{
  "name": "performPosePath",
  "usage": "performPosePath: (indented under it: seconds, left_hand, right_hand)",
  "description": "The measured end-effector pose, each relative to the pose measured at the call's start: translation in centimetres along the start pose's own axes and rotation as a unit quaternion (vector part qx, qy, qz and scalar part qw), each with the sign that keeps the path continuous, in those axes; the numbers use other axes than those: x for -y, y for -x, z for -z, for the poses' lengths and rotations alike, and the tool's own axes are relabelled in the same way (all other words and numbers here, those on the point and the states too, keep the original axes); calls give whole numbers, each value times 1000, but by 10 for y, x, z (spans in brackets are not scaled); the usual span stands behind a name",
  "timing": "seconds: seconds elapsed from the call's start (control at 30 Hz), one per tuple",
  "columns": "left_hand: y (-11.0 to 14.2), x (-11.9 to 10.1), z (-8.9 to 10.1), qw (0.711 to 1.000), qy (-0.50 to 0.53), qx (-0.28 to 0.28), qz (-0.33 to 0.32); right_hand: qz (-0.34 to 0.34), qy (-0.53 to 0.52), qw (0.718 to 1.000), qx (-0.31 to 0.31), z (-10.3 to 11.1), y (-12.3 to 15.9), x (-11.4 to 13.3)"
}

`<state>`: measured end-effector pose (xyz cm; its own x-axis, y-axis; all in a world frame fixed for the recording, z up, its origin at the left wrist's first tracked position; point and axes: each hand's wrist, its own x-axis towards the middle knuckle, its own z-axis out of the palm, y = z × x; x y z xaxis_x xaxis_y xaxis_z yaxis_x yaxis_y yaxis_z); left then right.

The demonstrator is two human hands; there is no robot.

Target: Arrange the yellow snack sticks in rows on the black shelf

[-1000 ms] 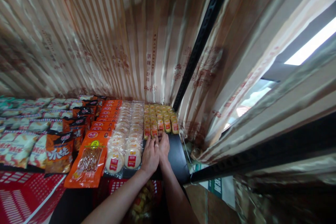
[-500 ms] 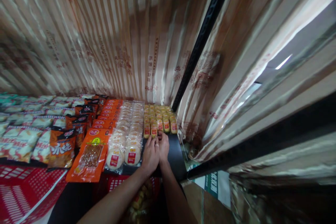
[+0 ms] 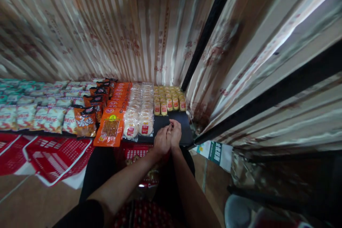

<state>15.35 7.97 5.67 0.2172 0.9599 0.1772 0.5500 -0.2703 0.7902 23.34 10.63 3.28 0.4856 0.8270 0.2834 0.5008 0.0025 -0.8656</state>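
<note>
My left hand (image 3: 162, 140) and my right hand (image 3: 175, 134) are together over the front of the black shelf (image 3: 184, 123), touching each other. Both have their fingers curled inward; anything between them is hidden. Just beyond them stand several rows of small yellow packets (image 3: 169, 104) with red labels. To their left are stacks of round pale cakes (image 3: 145, 127) in clear wrap. Farther left lies an orange pack of brown sticks (image 3: 110, 128).
Orange-brown snack bags (image 3: 84, 121) and white snack bags (image 3: 55, 119) fill the left of the shelf. Red baskets (image 3: 57, 156) sit below. Behind hangs a patterned curtain (image 3: 120, 25), with a black post (image 3: 197, 48) at the corner. A black bar (image 3: 256, 103) slants across the right.
Both hands have drawn back from the front of the yellow packets to the shelf's near edge. The view has tilted down, showing more baskets and floor.
</note>
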Motion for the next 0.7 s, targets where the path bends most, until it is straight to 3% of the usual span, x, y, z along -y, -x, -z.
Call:
performPosePath:
  seconds: [0.2, 0.37, 0.43, 0.53, 0.63, 0.7]
  left_hand:
    - [45, 25, 12, 997, 19, 19, -77]
    - [87, 48, 25, 993, 10, 104, -62]
    - [101, 61, 25, 993, 8, 119, -22]
    - [114, 84, 21, 987, 5, 144, 67]
    - [115, 106, 17, 961, 56, 179, 205]
    - [111, 119, 16, 931, 107, 172, 304]
  right_hand:
    - [18, -71, 997, 10, 2, 50, 12]
    - [39, -84, 995, 36, 1, 106, 4]
    - [33, -70, 995, 68, -4, 124, -6]
    - [-21, -4, 982, 188, -15, 141, -21]
    - [-107, 119, 940, 300, -29, 145, -33]
    - [-142, 169, 915, 338, -38, 145, -38]
